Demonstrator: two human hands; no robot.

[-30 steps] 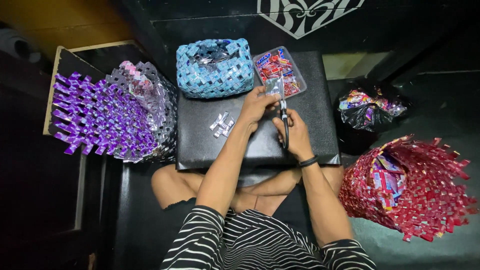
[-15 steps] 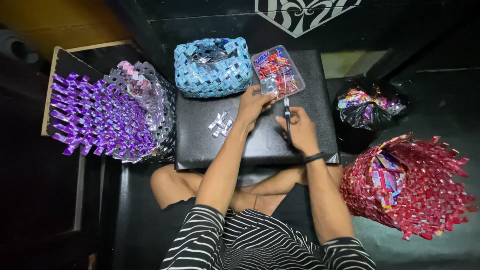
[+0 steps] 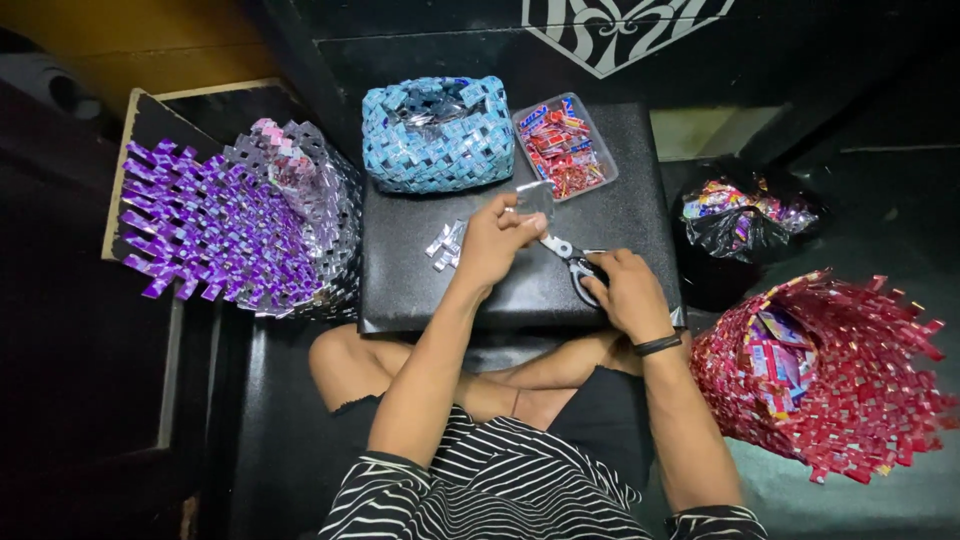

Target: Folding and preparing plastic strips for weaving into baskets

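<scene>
Swinging down from upright, the scissors (image 3: pixel 570 258) lay near-flat in the right hand (image 3: pixel 625 292), beside the black board (image 3: pixel 420 290). The left hand (image 3: pixel 495 240) pinched a silvery wrapper (image 3: pixel 532 196) (blades pointing toward it), so cutting seemed paused.

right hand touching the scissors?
Touching. The head view shows the right hand wrapped around the black handles of the scissors, with the blades pointing toward the left hand.

Dim room, light from overhead on the centre, dark edges, foil glints, sharp focus
</scene>
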